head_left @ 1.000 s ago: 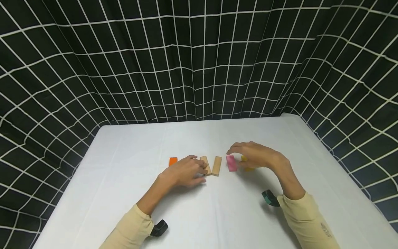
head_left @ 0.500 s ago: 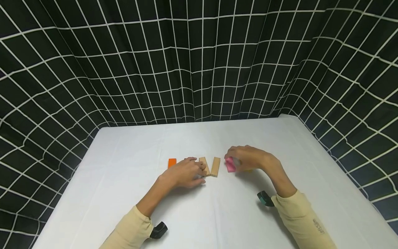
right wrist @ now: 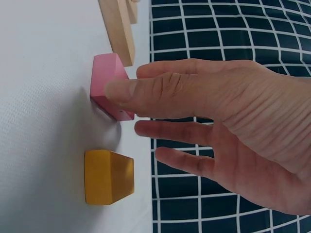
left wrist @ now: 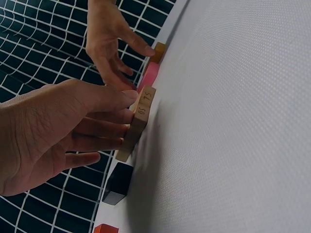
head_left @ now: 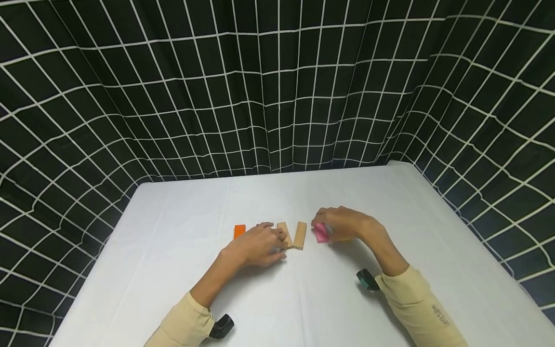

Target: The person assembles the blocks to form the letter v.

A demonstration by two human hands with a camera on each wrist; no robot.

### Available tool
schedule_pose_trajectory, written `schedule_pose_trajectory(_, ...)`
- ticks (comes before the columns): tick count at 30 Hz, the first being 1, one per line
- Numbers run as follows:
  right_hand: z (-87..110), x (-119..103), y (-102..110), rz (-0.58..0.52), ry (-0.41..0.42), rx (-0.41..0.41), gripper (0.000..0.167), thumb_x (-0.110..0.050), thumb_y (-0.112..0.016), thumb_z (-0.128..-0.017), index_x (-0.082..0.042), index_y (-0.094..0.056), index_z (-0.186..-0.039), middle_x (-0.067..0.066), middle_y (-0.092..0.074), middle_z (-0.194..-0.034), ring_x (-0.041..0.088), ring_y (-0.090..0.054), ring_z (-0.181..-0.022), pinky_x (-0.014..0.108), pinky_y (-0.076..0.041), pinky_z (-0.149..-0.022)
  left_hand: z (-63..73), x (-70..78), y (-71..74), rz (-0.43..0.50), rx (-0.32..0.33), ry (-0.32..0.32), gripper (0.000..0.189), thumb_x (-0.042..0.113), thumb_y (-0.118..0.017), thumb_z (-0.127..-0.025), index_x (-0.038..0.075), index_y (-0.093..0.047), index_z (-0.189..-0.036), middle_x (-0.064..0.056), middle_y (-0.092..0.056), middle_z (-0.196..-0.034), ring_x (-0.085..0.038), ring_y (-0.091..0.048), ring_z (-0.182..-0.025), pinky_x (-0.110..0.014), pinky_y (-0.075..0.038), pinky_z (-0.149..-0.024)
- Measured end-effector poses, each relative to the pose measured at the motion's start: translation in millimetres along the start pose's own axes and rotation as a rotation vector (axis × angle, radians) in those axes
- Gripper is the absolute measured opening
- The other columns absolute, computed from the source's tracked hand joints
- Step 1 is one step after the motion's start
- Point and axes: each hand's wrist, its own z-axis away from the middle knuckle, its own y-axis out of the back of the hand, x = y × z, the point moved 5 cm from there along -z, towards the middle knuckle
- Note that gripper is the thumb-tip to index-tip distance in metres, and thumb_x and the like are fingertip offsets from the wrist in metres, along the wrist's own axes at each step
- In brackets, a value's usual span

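The pink block lies on the white table beneath the right hand, whose thumb and fingers pinch it. In the right wrist view the thumb tip covers part of its near side, and the remaining fingers extend past it, apart from one another. The left hand is well to the left of the pink block; between them lie two pale wooden blocks, a left wooden block and a right wooden block, set at a slant to each other, their near ends close together.

The left hand is loosely spread over the left wooden block, its thumb apart from the other fingers; whether those fingers press on the block is hard to tell. They cover part of it, so how many wooden pieces lie there is unclear. Marks show on the wooden ends in the left wrist view, too small to read surely.

A yellow block sits near the pink one, mostly hidden by the right hand from above. A dark block is largely behind the left hand in the head view. Beyond it, the orange block is partly covered by that hand and cut off at the left wrist view's edge.
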Motion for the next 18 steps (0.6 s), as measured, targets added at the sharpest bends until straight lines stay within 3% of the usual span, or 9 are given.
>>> schedule_pose_trajectory(11,-2.0,0.0,-2.4,0.013,-0.003,-0.015,0.046,-0.009,-0.085,-0.084,-0.018,-0.071,-0.127,0.005,-0.070,-0.129,0.025,-0.070,-0.114,0.051,-0.057,-0.102,0.6,0.1,0.0,0.028,-0.009,0.030,0.028,0.037,-0.063,-0.103,0.021,-0.080,-0.119,0.007,-0.070,-0.114,-0.011,-0.066,-0.114,-0.045,-0.047,-0.120)
schedule_pose_trajectory(18,-5.1,-1.8,-4.8,0.040,0.013,0.010,0.039,-0.009,-0.083,-0.085,-0.020,-0.073,-0.121,0.004,-0.071,-0.124,0.024,-0.069,-0.111,0.046,-0.059,-0.097,0.6,-0.5,-1.0,0.023,-0.012,0.030,0.029,0.038,-0.063,-0.103,0.021,-0.080,-0.119,0.006,-0.071,-0.116,-0.011,-0.067,-0.116,-0.045,-0.047,-0.120)
